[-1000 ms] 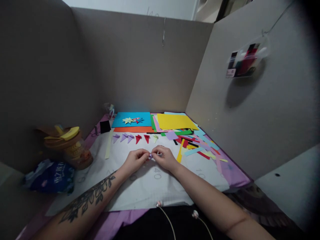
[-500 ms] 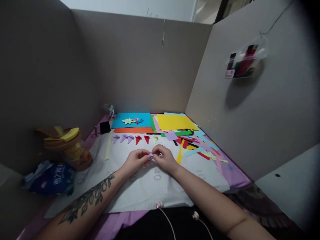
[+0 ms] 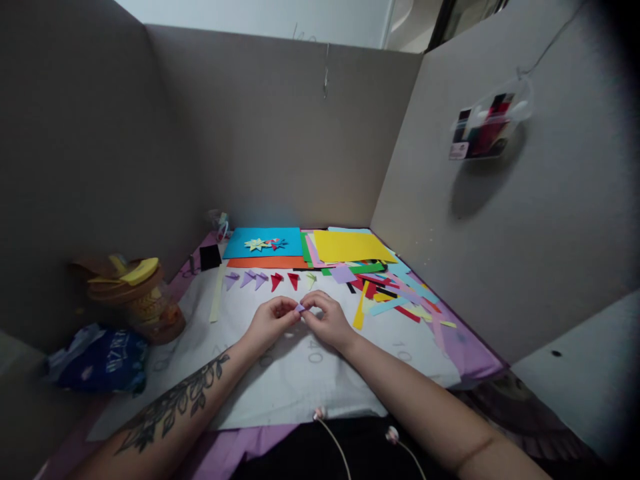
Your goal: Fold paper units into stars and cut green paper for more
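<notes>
Left hand [image 3: 273, 321] and right hand [image 3: 327, 323]: at frame centre, both pinch a small folded purple paper piece [image 3: 299, 308], which they partly cover. Just above them in the frame: a row of folded purple, red and pale-green paper pieces [image 3: 277, 281]. Right of centre: overlapping multicoloured paper strips [image 3: 389, 306], the nearest beside the right hand. Above the row: a blue rectangular paper sheet [image 3: 287, 233] carrying pointed paper stars [image 3: 256, 245]. Upper right: a clear plastic hanging container [image 3: 519, 109] holds red and black items [image 3: 493, 130]. Left: a brown lidded cup [image 3: 153, 310], contents unclear, above a blue printed bag [image 3: 103, 360].
</notes>
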Available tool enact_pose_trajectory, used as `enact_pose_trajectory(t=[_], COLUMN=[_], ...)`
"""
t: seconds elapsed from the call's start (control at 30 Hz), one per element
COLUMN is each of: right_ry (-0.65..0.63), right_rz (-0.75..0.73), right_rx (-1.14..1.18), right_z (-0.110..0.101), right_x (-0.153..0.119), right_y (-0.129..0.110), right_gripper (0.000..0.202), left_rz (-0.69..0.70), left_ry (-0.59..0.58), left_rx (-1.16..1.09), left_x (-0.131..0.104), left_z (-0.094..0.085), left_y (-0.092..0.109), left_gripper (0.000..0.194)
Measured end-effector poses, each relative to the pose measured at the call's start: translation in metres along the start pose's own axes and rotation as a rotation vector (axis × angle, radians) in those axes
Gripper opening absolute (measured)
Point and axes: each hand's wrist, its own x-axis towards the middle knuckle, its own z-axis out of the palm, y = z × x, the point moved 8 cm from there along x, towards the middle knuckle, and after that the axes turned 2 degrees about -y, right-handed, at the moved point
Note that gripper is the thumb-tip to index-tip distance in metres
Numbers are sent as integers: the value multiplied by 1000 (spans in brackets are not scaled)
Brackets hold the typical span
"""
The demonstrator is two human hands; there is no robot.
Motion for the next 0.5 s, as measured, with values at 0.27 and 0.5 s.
enact_pose_trajectory(t=[0.27,0.5], right_ry=[10,17], right_rz=[-134,-247], right_rx=[-240,-428], right_z=[-4,-3], right_x=[-3,-6], right_y=[-13,-27], right_gripper=[17,18], left_rz=[124,264], left_ry=[16,-26], left_rx=[78,303], left_x=[-4,-12], left_z=[2,5], left_y=[13,29], left_gripper=[25,21])
